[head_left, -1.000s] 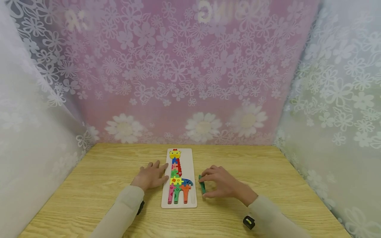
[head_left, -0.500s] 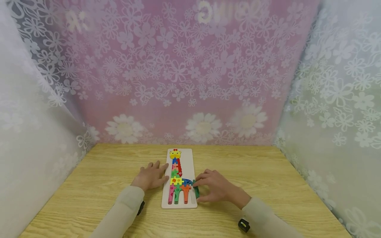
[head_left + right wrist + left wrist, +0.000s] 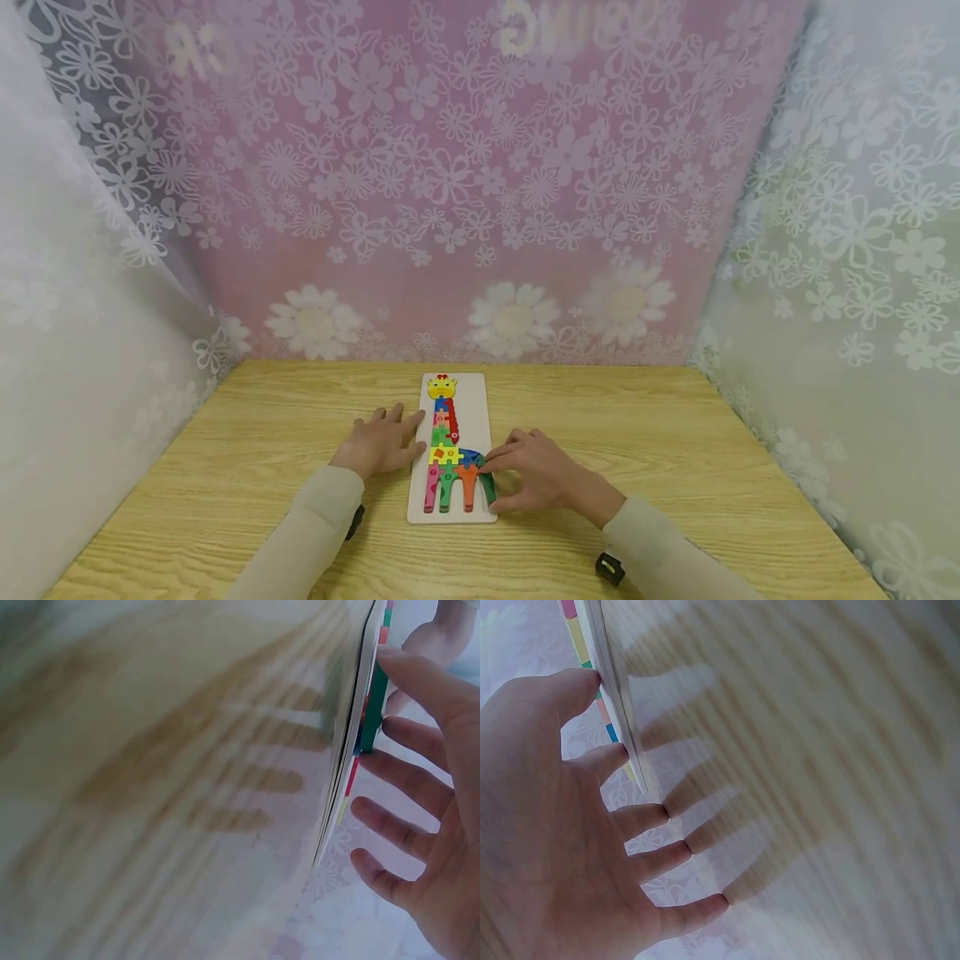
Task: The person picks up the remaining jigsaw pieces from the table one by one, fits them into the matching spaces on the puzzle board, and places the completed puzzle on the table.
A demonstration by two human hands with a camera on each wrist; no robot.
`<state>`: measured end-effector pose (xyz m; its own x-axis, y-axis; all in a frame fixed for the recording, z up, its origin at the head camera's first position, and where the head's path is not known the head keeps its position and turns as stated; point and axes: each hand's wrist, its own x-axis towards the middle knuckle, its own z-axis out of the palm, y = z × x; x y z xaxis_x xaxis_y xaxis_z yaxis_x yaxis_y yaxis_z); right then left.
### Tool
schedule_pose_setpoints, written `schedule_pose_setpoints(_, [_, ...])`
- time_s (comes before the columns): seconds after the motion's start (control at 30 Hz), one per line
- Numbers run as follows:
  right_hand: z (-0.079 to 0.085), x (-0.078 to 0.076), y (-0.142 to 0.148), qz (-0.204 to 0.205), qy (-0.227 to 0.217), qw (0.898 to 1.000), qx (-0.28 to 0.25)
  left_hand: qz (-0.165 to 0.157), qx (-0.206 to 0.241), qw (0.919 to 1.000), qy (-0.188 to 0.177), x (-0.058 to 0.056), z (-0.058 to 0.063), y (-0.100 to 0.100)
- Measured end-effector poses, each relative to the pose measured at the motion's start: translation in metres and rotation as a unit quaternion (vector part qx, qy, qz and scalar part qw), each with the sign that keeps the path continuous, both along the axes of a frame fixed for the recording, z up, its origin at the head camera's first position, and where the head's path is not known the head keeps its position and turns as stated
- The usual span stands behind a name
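Note:
A pale wooden puzzle board [image 3: 470,408] carries a giraffe of coloured jigsaw pieces, with a yellow head [image 3: 442,387] at the far end. My right hand [image 3: 543,473] pinches a dark green leg piece [image 3: 488,490] between thumb and fingers. That piece lies over the board's lower right, beside the orange leg [image 3: 468,487] and below the blue rump piece [image 3: 471,458]. In the right wrist view the green piece [image 3: 376,709] stands above the board's surface. My left hand [image 3: 378,444] lies with spread fingers at the left edge, thumb and index fingertip touching the board's side [image 3: 613,686].
The board rests on a wood-grained table [image 3: 630,417]. Floral cloth [image 3: 442,183] hangs behind the table and along both sides. A dark wrist device [image 3: 610,568] sits under the right sleeve.
My right hand has moved left, bringing the green leg piece from the table beside the board onto its lower right corner. My left hand has kept its place.

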<state>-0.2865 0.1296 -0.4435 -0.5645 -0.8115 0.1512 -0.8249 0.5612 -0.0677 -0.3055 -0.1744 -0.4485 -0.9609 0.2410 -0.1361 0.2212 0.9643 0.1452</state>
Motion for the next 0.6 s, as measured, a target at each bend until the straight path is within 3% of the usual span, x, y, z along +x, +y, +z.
schedule_pose_setpoints(0.27, [0.006, 0.005, -0.007, -0.025, 0.01, 0.999, 0.034, 0.001, 0.002, 1.0, -0.002, 0.0, 0.001, 0.001])
schedule_pose_setpoints(0.6, [0.008, 0.007, -0.014, -0.035, 0.0, 0.999, 0.035, 0.001, 0.0, 1.0, -0.003, 0.0, 0.002, 0.002])
